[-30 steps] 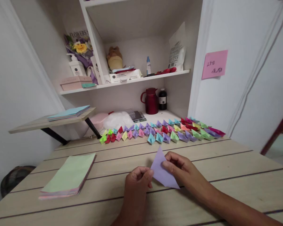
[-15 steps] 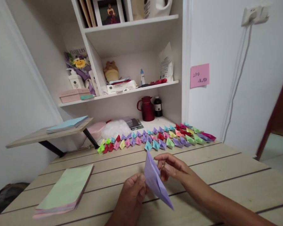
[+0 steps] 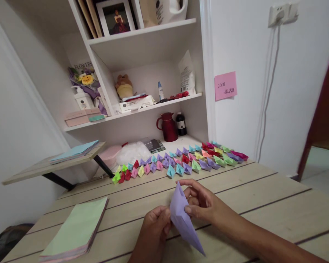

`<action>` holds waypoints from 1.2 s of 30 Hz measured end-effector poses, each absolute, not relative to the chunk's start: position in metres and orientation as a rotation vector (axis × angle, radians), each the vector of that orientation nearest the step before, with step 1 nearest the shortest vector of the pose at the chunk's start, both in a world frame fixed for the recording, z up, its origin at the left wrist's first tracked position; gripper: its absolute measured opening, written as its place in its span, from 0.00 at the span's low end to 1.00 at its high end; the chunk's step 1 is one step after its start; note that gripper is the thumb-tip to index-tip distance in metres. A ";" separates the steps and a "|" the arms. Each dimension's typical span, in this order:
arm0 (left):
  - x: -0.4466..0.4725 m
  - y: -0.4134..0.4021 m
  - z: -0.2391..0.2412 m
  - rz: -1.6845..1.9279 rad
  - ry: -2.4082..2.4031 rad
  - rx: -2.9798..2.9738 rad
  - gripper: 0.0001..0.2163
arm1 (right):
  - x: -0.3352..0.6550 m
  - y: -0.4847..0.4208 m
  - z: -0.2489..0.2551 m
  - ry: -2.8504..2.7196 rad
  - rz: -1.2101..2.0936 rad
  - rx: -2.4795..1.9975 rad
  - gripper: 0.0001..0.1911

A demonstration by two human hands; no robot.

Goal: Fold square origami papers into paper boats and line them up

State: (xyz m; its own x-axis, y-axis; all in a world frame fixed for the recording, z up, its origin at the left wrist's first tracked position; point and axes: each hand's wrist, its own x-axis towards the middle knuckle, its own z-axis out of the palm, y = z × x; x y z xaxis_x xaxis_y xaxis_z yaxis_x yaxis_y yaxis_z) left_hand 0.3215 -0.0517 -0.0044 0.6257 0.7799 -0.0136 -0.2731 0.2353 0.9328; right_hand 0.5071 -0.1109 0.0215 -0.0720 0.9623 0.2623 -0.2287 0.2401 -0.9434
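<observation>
Mid-fold: purple paper [image 3: 182,219] held just above wooden table [image 3: 263,197], pointed and partly creased. Left hand [image 3: 153,230] pinches its near edge; right hand [image 3: 200,202] grips upper flap, thumb pressing. Next move likely calls for opening pocket — steady pinch, light pull. Finished paper boats [image 3: 181,160] lined at table's far edge.

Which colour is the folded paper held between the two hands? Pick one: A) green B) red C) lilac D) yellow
C: the folded paper pinched between the left hand and the right hand is pale lilac; the green sheet tops the paper stack lying apart on the table.
</observation>
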 end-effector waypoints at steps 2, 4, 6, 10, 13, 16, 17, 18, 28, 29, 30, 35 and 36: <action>0.322 -0.053 -0.001 0.769 0.550 1.110 0.18 | 0.507 -0.112 0.024 -1.216 1.196 -0.803 0.30; 0.323 -0.054 0.003 0.772 0.559 1.101 0.17 | 0.507 -0.115 0.027 -1.227 1.215 -0.783 0.30; 0.323 -0.056 0.005 0.776 0.560 1.087 0.16 | 0.506 -0.117 0.029 -1.244 1.239 -0.765 0.29; 0.323 -0.056 0.005 0.785 0.547 1.081 0.14 | 0.504 -0.121 0.028 -1.281 1.255 -0.776 0.31; 0.322 -0.055 0.003 0.777 0.547 1.085 0.16 | 0.502 -0.124 0.027 -1.338 1.237 -0.816 0.32; 0.322 -0.055 0.002 0.775 0.564 1.090 0.18 | 0.499 -0.125 0.027 -1.357 1.229 -0.851 0.34; 0.323 -0.055 0.001 0.781 0.580 1.103 0.18 | 0.497 -0.125 0.026 -1.344 1.238 -0.856 0.34; 0.324 -0.054 0.001 0.783 0.603 1.126 0.18 | 0.496 -0.124 0.026 -1.326 1.254 -0.866 0.35; 0.329 -0.058 0.003 0.721 0.816 1.533 0.12 | 0.500 -0.114 0.005 -1.305 1.168 -1.100 0.19; 0.329 -0.059 0.004 0.719 0.831 1.579 0.10 | 0.501 -0.114 0.004 -1.332 1.136 -1.115 0.18; 0.329 -0.059 0.004 0.717 0.851 1.634 0.09 | 0.502 -0.113 0.003 -1.367 1.095 -1.137 0.17; 0.329 -0.057 0.005 0.734 0.905 1.958 0.06 | 0.503 -0.112 -0.004 -1.634 0.769 -1.324 0.10; 0.328 -0.056 0.004 0.750 0.902 1.981 0.06 | 0.502 -0.112 -0.005 -1.700 0.678 -1.364 0.09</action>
